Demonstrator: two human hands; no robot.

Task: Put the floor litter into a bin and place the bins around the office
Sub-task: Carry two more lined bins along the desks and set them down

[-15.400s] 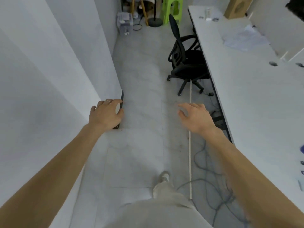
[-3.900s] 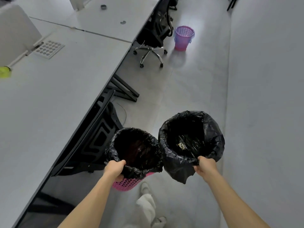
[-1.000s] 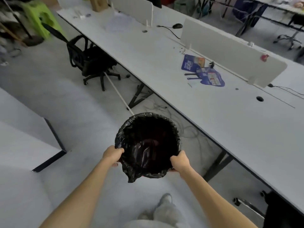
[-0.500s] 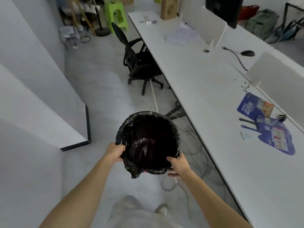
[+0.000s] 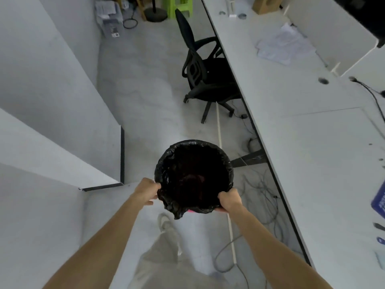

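I carry one bin (image 5: 193,176) lined with a black plastic bag in front of me, above the grey floor. A sliver of its pink basket shows under the near rim. My left hand (image 5: 146,191) grips the rim on the left side. My right hand (image 5: 229,200) grips the rim on the right side. The inside of the bag is dark and I cannot make out any contents.
A long white desk (image 5: 302,126) runs along the right with papers (image 5: 283,45) on it. A black office chair (image 5: 206,80) stands ahead at the desk. Loose cables (image 5: 260,192) lie on the floor under the desk. White partition walls (image 5: 52,97) line the left. A green stool (image 5: 177,6) stands far ahead.
My view has swung left along the aisle, so the chair now sits straight ahead. Both hands keep their hold on the bin's rim.
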